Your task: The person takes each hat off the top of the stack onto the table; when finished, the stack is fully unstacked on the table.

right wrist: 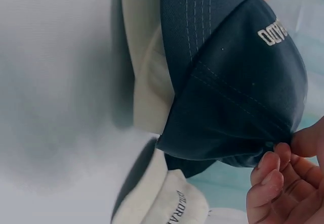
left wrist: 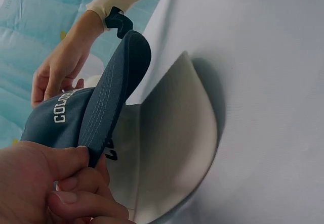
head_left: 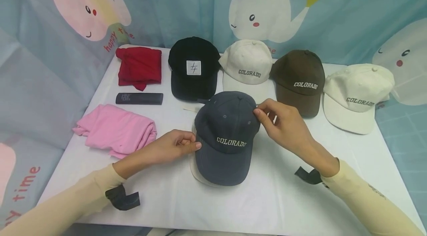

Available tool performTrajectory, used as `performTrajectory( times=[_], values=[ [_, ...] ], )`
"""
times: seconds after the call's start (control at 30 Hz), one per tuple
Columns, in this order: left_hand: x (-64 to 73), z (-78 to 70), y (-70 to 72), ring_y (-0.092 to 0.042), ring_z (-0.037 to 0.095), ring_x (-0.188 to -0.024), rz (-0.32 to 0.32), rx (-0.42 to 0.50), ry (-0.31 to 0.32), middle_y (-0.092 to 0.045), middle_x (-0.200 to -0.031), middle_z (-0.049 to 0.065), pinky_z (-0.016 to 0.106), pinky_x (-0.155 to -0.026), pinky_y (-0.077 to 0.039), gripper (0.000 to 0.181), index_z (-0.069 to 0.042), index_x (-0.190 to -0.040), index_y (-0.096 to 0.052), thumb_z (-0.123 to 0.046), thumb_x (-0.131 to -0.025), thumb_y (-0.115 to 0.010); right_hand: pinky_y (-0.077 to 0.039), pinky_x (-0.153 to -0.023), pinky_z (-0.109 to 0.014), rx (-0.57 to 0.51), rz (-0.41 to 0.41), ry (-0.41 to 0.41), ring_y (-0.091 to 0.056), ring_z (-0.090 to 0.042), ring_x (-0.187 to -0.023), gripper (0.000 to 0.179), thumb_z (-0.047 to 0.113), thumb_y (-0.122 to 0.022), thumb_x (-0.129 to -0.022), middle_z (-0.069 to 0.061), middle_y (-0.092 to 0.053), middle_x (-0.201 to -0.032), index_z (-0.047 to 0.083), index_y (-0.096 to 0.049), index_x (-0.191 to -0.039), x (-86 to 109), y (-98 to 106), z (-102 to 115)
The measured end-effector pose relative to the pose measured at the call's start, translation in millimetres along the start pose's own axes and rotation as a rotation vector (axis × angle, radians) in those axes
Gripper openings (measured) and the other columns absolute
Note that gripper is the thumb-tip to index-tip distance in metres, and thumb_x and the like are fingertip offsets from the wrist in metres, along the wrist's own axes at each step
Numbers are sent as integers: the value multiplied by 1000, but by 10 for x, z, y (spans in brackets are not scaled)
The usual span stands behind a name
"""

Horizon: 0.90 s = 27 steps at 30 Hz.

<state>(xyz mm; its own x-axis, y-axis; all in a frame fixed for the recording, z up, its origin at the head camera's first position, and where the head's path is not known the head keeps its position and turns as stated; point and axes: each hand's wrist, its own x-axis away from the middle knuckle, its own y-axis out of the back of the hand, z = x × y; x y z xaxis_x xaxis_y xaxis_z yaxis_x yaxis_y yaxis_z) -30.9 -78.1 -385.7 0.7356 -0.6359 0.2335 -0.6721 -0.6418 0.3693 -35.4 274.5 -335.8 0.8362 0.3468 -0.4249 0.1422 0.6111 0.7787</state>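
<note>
A dark blue cap [head_left: 230, 124] lettered COLORADO sits over a cream cap [head_left: 197, 173], whose brim shows beneath it at the left and front. My left hand [head_left: 176, 146] pinches the blue cap's brim at its left edge, near the crown. On the other side my right hand [head_left: 283, 123] pinches the fabric of the crown between thumb and fingers. In the left wrist view the blue brim [left wrist: 114, 92] is tilted up, apart from the cream brim [left wrist: 177, 143] lying on the table. Most of the cream crown is hidden under the blue cap.
Along the back stand a black cap [head_left: 194, 69], a white cap [head_left: 248, 65], a brown cap [head_left: 301, 80] and another white cap [head_left: 358, 95]. At left lie folded red cloth [head_left: 140, 66], a dark flat case [head_left: 139, 98] and folded pink cloth [head_left: 116, 128] on the white table [head_left: 267, 206].
</note>
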Motion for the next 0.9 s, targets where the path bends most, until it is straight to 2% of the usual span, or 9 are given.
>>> performTrajectory(
  times=[0.27,0.43,0.53,0.63,0.9],
  values=[
    [-11,-197,80,-37,13,-60,-3,-10,14,-42,-63,-3,30,-56,-31,30,-6,-84,-62,-28,-103,-69,-44,-62,-20,-19,-61,6,-55,-4,-65,5,12,-73,-100,17,-65,-79,17,-72,-100,-32,154,56],
    [-37,-352,129,-38,15,-59,0,-17,7,-43,-63,0,32,-56,-33,31,-11,-84,-61,-34,-103,-69,-45,-60,-21,-55,-124,25,-54,-5,-64,6,7,-74,-98,12,-67,-80,12,-73,-101,-60,294,104],
    [-104,-448,107,-40,15,-59,19,-25,-13,-42,-63,0,31,-58,-34,31,-12,-84,-60,-35,-103,-70,-45,-60,-20,-69,-164,13,-54,-6,-63,7,5,-75,-96,9,-66,-80,10,-73,-99,-48,402,134],
    [-193,-539,57,-41,14,-60,43,-46,-59,-41,-61,-3,30,-59,-35,30,-14,-82,-60,-33,-102,-70,-45,-62,-18,-51,-190,2,-55,-5,-62,4,5,-75,-96,7,-67,-79,8,-72,-98,-22,512,143],
    [-503,-871,-117,-37,12,-56,81,-87,-132,-37,-58,-5,30,-57,-30,29,-14,-80,-60,-30,-102,-69,-42,-60,-11,63,-248,-38,-55,4,-62,5,4,-72,-97,2,-70,-79,1,-73,-101,171,900,60]
  ],
)
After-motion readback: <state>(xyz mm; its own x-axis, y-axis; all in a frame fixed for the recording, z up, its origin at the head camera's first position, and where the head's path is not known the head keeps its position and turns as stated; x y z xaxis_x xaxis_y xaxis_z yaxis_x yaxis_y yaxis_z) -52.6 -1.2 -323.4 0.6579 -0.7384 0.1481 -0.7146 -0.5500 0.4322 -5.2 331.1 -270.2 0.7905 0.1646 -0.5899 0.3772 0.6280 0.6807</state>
